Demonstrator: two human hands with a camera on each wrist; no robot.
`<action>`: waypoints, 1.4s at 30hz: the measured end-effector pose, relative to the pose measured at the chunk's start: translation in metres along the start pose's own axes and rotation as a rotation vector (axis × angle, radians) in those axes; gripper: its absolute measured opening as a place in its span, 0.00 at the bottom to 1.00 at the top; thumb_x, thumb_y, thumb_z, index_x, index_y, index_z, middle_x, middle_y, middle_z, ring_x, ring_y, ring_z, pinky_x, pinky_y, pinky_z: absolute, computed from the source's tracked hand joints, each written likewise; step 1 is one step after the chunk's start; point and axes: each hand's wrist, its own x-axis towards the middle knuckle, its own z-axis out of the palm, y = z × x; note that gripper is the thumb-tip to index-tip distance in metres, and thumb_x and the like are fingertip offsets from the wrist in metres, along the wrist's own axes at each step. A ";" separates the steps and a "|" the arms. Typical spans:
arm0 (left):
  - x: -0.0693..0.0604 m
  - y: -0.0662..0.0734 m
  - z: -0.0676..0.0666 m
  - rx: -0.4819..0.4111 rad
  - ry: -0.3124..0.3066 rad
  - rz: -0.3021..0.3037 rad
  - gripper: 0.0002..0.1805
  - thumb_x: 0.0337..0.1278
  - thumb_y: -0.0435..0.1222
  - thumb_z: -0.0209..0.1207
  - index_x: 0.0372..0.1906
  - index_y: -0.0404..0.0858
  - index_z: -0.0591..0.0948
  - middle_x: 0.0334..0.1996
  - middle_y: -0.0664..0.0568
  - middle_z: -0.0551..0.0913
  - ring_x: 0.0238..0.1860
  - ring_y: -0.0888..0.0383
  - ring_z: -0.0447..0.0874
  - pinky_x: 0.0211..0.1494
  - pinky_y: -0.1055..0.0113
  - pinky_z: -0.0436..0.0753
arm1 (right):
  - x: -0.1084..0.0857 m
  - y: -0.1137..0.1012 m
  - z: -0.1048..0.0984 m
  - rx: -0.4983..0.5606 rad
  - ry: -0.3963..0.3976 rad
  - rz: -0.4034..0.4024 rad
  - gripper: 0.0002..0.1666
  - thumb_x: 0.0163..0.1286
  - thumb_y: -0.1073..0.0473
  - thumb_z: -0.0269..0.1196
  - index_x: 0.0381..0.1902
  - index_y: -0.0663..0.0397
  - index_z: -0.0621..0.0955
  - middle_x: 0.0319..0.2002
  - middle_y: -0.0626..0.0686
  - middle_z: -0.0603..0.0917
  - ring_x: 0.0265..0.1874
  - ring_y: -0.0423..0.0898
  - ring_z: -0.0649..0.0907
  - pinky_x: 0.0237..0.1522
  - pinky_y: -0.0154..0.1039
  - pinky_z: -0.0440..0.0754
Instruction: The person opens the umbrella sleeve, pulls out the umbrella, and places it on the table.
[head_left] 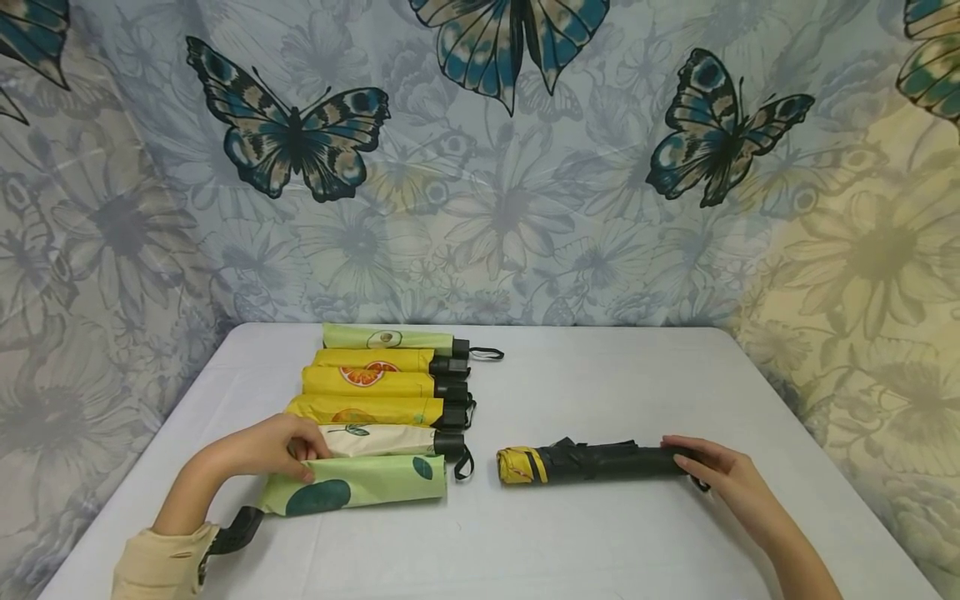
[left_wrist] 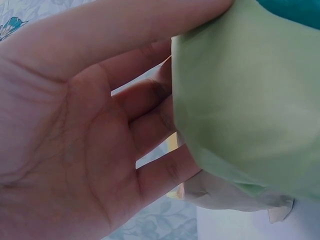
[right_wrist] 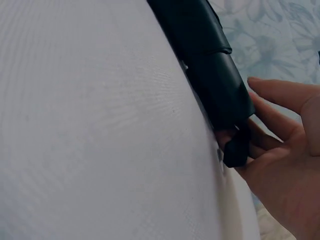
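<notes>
A folded light green umbrella (head_left: 375, 485) with dark green leaf shapes lies at the near end of a row of umbrellas, its black handle (head_left: 238, 530) pointing toward the lower left. My left hand (head_left: 277, 450) holds it near the handle end, thumb on the near side and fingers (left_wrist: 170, 167) behind the green cloth. To the right lies a folded black umbrella (head_left: 600, 462) with a yellow band at its left end. My right hand (head_left: 723, 475) is at its handle (right_wrist: 220, 90), fingers relaxed around the end. In the right wrist view the thumb looks slightly apart from the handle.
Beyond the green umbrella lie a cream one (head_left: 382, 442), several yellow ones (head_left: 322, 382) and a pale green avocado-print one (head_left: 420, 340), handles to the right. All are on a white table (head_left: 570, 383). A butterfly-patterned cloth (head_left: 510, 208) hangs behind.
</notes>
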 end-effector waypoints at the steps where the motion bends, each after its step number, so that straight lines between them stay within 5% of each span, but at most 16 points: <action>1: 0.000 0.000 0.000 -0.002 -0.003 -0.001 0.12 0.47 0.35 0.71 0.40 0.39 0.86 0.33 0.54 0.83 0.31 0.71 0.74 0.33 0.72 0.80 | 0.000 0.000 0.000 -0.005 0.001 0.012 0.28 0.75 0.48 0.56 0.66 0.57 0.74 0.54 0.25 0.78 0.52 0.11 0.69 0.48 0.15 0.73; 14: -0.004 0.007 -0.006 -0.058 -0.030 -0.026 0.12 0.55 0.41 0.67 0.42 0.40 0.85 0.34 0.54 0.85 0.32 0.67 0.80 0.35 0.71 0.82 | 0.003 -0.009 0.003 0.007 0.013 0.021 0.30 0.75 0.46 0.54 0.69 0.56 0.70 0.58 0.37 0.81 0.53 0.14 0.72 0.49 0.14 0.73; 28: 0.007 -0.001 -0.013 0.019 0.195 -0.069 0.14 0.57 0.38 0.66 0.46 0.38 0.82 0.42 0.49 0.85 0.41 0.63 0.83 0.42 0.71 0.84 | 0.028 -0.025 0.027 0.045 0.189 -0.167 0.29 0.73 0.54 0.58 0.69 0.57 0.69 0.57 0.42 0.83 0.50 0.21 0.79 0.50 0.14 0.74; 37: 0.010 -0.003 -0.009 0.079 0.187 -0.081 0.18 0.53 0.42 0.69 0.48 0.39 0.83 0.47 0.47 0.83 0.50 0.49 0.84 0.50 0.65 0.85 | 0.050 -0.044 0.049 0.132 0.146 -0.249 0.29 0.71 0.57 0.61 0.67 0.59 0.70 0.57 0.48 0.82 0.53 0.29 0.81 0.53 0.17 0.76; 42: 0.009 -0.004 -0.009 0.099 0.176 -0.078 0.19 0.53 0.43 0.69 0.49 0.40 0.83 0.48 0.49 0.83 0.49 0.52 0.83 0.48 0.67 0.84 | 0.060 -0.052 0.064 0.124 0.106 -0.262 0.29 0.71 0.56 0.62 0.67 0.56 0.71 0.59 0.61 0.79 0.54 0.31 0.81 0.53 0.18 0.77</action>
